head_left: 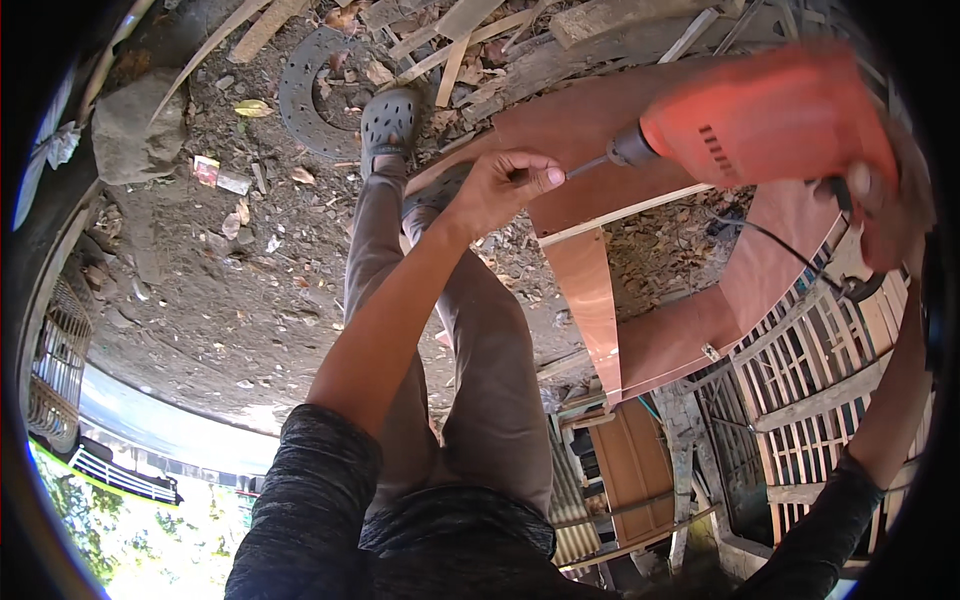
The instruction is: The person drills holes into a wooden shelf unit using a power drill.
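Observation:
My right hand (880, 200), partly blurred, grips the handle of a red-orange power drill (745, 120) at the upper right; a black cord (760, 232) hangs from it. A thin bit (585, 168) points left from its dark chuck (628, 150). At the bit’s tip my left hand (505, 185) is closed, thumb and forefinger pinched; whether they hold the bit itself or something small on it I cannot make out. Beneath the drill lies a brown plywood panel (568, 118) with a pale cut edge, joined or touching further plywood pieces (585, 290) around an opening.
My feet in grey clogs (388, 125) stand on dirt ground (230, 310) with leaves and wood scraps (470, 30). A perforated metal ring (300, 95) and a large rock (138, 130) lie at the upper left. A slatted wooden structure (815, 380) is at the right, a wire cage (60, 355) at the left.

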A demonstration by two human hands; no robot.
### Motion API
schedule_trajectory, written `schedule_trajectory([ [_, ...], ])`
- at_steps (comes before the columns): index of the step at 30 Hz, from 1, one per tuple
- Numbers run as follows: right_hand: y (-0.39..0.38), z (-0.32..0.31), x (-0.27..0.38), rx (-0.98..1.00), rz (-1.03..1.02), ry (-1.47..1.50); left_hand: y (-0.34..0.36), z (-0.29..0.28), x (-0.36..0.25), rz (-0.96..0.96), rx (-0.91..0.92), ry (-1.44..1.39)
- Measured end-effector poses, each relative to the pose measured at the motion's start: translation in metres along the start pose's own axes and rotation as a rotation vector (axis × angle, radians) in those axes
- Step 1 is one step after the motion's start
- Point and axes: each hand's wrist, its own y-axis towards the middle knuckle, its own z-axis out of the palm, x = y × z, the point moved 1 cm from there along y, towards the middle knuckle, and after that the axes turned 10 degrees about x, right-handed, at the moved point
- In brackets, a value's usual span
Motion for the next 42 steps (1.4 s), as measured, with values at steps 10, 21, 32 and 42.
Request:
schedule_trajectory([
  [10,0.039,-0.013,0.154,0.068,0.187,-0.233,0.017,0.05,-0.004,0.007,-0.025,0.041],
  [21,0.083,0.017,0.185,0.031,0.071,-0.771,0.024,0.059,0.002,0.037,0.078,0.22],
  [32,0.128,0.032,0.195,0.196,0.053,-0.893,0.02,0.055,0.015,-0.012,0.059,0.244],
  [42,0.142,0.031,0.193,0.287,0.04,-0.89,0.019,0.058,0.024,-0.02,0.03,0.254],
])
